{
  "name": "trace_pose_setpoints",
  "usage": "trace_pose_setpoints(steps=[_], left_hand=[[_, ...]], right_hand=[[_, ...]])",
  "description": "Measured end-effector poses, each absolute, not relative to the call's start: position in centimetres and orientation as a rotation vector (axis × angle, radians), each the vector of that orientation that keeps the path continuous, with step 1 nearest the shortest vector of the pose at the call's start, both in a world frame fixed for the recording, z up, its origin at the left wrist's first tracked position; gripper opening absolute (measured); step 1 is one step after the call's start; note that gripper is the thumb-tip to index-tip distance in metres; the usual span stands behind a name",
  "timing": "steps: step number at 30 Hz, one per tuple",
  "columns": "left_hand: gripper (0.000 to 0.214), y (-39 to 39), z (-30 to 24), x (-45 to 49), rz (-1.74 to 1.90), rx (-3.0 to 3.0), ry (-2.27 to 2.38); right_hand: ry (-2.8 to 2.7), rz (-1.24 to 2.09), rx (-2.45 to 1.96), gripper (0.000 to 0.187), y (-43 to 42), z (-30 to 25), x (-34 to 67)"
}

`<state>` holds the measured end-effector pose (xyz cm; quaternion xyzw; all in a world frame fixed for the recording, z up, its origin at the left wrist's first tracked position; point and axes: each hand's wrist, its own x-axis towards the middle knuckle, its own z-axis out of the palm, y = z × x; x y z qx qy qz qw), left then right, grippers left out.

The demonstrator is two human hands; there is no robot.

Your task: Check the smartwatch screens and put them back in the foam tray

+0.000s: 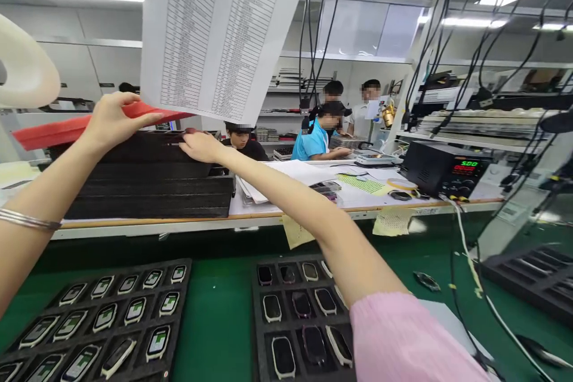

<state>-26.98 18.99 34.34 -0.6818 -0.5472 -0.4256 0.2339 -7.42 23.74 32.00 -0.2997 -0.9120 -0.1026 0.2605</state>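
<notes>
My left hand (111, 119) is raised to the shelf and grips the edge of a red flat sheet (54, 130) lying on top of a stack of black trays (147, 182). My right hand (199, 146) reaches across and rests its fingers on the top tray's edge, fingers pressed together. A silver bangle circles my left wrist. Below, on the green bench, sit two black foam trays (215, 274) holding several smartwatch bodies.
A printed list (215, 30) hangs overhead. A power supply (441, 173) with a red display, papers and cables crowd the shelf at right. Another black tray (532, 277) lies at far right. Several people work at benches behind.
</notes>
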Motion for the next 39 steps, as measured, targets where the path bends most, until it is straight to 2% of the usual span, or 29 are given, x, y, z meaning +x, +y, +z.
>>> trace_pose_setpoints(steps=[2, 6, 9, 11, 13, 16, 20, 26, 29, 31, 35, 39], left_hand=[[0.046, 19.1, 33.2, -26.5, -1.132, -1.933, -1.444], [0.047, 16.7, 29.3, -23.8, -1.188, -1.928, -1.286], [0.033, 11.3, 23.9, -19.7, -1.216, -1.988, -1.219], [0.022, 6.4, 19.1, -16.3, -1.08, -2.307, -1.149], [0.017, 1.2, 13.9, -12.8, -0.778, -2.706, -1.029], [0.022, -4.8, 7.3, -7.9, -0.333, -2.952, -1.017], [0.023, -8.6, 3.0, -3.5, -0.299, -2.928, -1.399], [0.018, -9.3, 1.5, -1.5, -0.598, -2.764, -1.734], [0.012, -9.0, 1.2, -2.1, -0.847, -2.821, -1.811], [0.018, -8.9, 1.1, -2.5, -1.023, -2.881, -1.869], [0.028, -9.2, 1.1, -2.5, -1.493, -2.996, -1.92], [0.043, -8.6, 1.8, -1.9, -2.109, -3.034, -1.971]], right_hand=[[-2.49, -0.352, -0.794, 0.024, 21.0, 30.1, -3.9], [-2.491, -0.362, -0.8, 0.04, 12.8, 24.6, 5.4], [-2.571, -0.307, -1.033, 0.027, 5.3, 19.1, 12.0], [-2.672, -0.153, -1.092, 0.021, 0.5, 15.1, 15.2], [-2.754, -0.027, -1.121, 0.013, -3.4, 11.3, 17.3], [-2.791, 0.087, -1.199, 0.01, -6.8, 7.2, 18.6], [-2.747, 0.154, -1.305, 0.012, -8.4, 5.3, 18.3], [-2.537, 0.277, -1.434, 0.004, -9.0, 4.2, 17.3], [-2.333, 0.425, -1.476, 0.026, -8.8, 3.1, 17.4], [-2.206, 0.538, -1.468, 0.03, -8.6, 2.4, 17.5], [-2.036, 0.781, -1.326, 0.018, -8.5, 1.7, 17.9], [-1.842, 1.083, -1.135, 0.026, -7.7, 2.3, 18.9]])
